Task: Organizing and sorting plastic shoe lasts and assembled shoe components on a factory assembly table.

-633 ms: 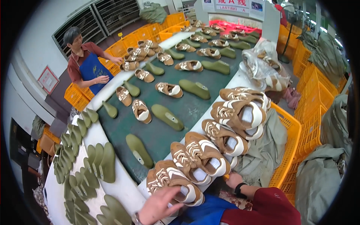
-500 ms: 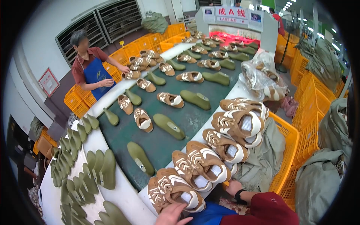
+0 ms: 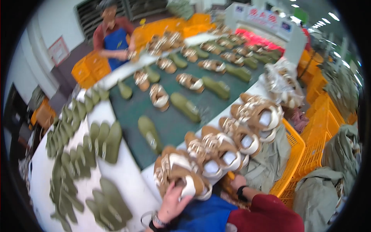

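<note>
Fingers (image 3: 181,192) of the left hand (image 3: 172,204) were clamped on a tan-and-white shoe (image 3: 178,174) at the near end of the table (image 3: 127,181); right hand (image 3: 237,181) fingers' state was unclear.

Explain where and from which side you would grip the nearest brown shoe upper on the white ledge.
Probably at its open heel collar, coming from the near edge. The nearest brown shoe upper points its white-lined opening toward the person, and the left hand already touches that end; neighbouring uppers crowd its right side.
</note>
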`<state>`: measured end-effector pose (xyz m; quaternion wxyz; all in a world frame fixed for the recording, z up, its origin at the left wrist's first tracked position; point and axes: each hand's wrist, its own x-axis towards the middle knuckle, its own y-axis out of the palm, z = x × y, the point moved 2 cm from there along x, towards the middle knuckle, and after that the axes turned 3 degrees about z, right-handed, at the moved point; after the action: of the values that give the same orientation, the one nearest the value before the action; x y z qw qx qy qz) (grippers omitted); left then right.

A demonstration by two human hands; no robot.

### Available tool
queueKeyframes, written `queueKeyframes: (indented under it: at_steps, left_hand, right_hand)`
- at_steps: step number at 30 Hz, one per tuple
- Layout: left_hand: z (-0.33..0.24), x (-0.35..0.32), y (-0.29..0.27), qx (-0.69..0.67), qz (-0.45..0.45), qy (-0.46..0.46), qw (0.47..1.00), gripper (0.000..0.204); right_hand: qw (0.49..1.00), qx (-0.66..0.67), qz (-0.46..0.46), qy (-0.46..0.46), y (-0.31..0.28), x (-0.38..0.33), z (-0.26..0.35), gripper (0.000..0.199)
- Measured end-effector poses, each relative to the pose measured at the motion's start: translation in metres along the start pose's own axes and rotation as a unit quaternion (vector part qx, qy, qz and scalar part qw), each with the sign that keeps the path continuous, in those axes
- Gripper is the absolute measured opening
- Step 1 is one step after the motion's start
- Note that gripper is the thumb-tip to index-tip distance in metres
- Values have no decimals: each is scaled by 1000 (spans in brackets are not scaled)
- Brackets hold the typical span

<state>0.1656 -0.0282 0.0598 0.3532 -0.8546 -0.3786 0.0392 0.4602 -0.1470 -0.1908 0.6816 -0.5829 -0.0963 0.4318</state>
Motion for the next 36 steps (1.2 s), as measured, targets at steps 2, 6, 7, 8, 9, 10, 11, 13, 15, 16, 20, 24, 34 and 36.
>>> queueKeyframes:
  at_steps: [2, 6, 7, 8, 9, 10, 11, 13, 15, 16, 20, 24, 34, 36]
  left_hand:
    - [-2, 0, -15, -1, -14, -16, 1000, 29]
    - [12, -2, -39, 3, -120, -35, 992, 33]
    - [17, -7, -46, -76, -135, -78, 985, 32]
    - [25, -15, -50, -236, -213, -118, 941, 33]
    - [33, -22, -53, -389, -283, -149, 864, 33]
    - [37, -23, -62, -505, -314, -95, 798, 40]
    - [41, -25, -73, -610, -338, -37, 716, 47]
    - [56, -35, -88, -740, -312, 16, 596, 55]
    - [64, -40, -90, -761, -350, 57, 544, 56]
    - [65, -42, -92, -759, -350, 57, 545, 56]
    - [69, -44, -99, -764, -387, 69, 511, 54]
    - [72, -40, -103, -748, -341, 120, 556, 50]
    - [93, 41, -129, -206, -136, -211, 946, 37]
    - [124, 70, -134, 128, -107, -147, 975, 32]
  right_hand:
    - [1000, 9, -10, 0, -2, 1, -6, 30]
    - [999, 20, -31, -25, 7, 10, -12, 29]
    - [999, 19, -24, -36, 9, 8, -11, 29]
    - [999, 14, -23, -31, 9, 7, -11, 29]
    - [999, 10, -25, -25, 8, 6, -11, 29]
    - [999, 7, -19, -27, 9, 6, -10, 30]
    - [999, 8, -16, -31, 11, 5, -10, 30]
    - [1000, -2, -11, -21, 13, 4, -12, 29]
    - [1000, 0, -11, -21, 13, 4, -14, 28]
    - [1000, 1, -12, -21, 12, 5, -13, 28]
    - [999, 1, -22, -33, 12, 7, -14, 28]
    - [999, 4, -24, -38, 12, 9, -15, 28]
    - [998, 26, -27, -40, 14, 10, -21, 30]
    - [998, 32, -24, -39, 12, 9, -17, 31]
